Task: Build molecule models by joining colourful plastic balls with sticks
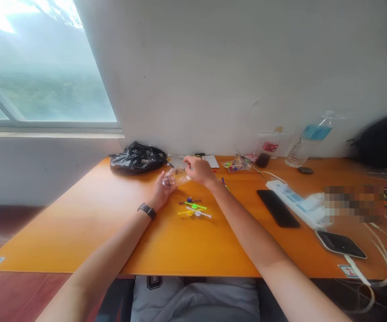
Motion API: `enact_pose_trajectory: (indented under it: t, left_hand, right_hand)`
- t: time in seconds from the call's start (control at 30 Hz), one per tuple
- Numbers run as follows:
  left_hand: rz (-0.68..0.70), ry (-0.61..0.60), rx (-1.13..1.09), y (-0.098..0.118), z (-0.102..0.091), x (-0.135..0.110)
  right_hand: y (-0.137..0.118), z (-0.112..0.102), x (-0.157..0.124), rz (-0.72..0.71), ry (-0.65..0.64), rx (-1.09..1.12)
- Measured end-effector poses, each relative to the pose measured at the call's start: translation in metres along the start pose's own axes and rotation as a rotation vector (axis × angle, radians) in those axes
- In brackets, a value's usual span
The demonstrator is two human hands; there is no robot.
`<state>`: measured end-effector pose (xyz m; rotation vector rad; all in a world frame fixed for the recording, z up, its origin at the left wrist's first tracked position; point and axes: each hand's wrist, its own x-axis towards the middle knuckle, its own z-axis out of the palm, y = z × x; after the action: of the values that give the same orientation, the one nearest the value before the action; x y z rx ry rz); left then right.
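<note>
My left hand (162, 188) is closed around a crinkled clear plastic bag (182, 179) above the far part of the table. Just to the right, my right hand (200, 171) is bent with its fingers curled together over the bag's far side. Whatever those fingertips pinch is too small to make out. Nearer to me on the wood lie small plastic pieces with thin stems: a dark one (190, 200), a green one (194, 206), a yellow one (189, 213) and a white one (198, 213). A blue piece (224, 182) lies partly behind my right forearm.
A black plastic bag (136, 158) sits at the back left. Further right are a bag of colourful bits (237, 164), a black phone (277, 208), a white power strip (296, 201) with cables, a charging device (341, 244) and a water bottle (302, 150). The wall borders the table's back.
</note>
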<state>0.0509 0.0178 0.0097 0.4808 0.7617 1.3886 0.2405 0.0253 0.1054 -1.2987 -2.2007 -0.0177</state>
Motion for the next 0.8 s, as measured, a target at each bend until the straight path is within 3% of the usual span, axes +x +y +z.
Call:
enact_pose_trajectory:
  t: [0.17,0.33,0.4,0.63,0.8]
  left_hand:
    - [0.010,-0.019,0.014,-0.001,-0.003,0.002]
    - [0.029,-0.030,0.022,-0.003,0.000,-0.001]
    - [0.025,-0.034,0.030,-0.004,0.002,-0.004]
    - [0.045,-0.080,0.067,-0.004,0.005,-0.013]
    - [0.063,-0.017,0.115,-0.001,0.010,-0.017]
  right_hand:
    - [0.019,-0.015,0.006,0.021,-0.008,0.297]
    - [0.015,-0.026,0.001,-0.040,-0.218,0.339]
    - [0.012,-0.025,-0.001,-0.052,-0.244,0.332]
    - [0.010,-0.021,-0.002,-0.020,-0.122,0.288]
    - [0.005,-0.026,-0.011,-0.021,0.005,0.194]
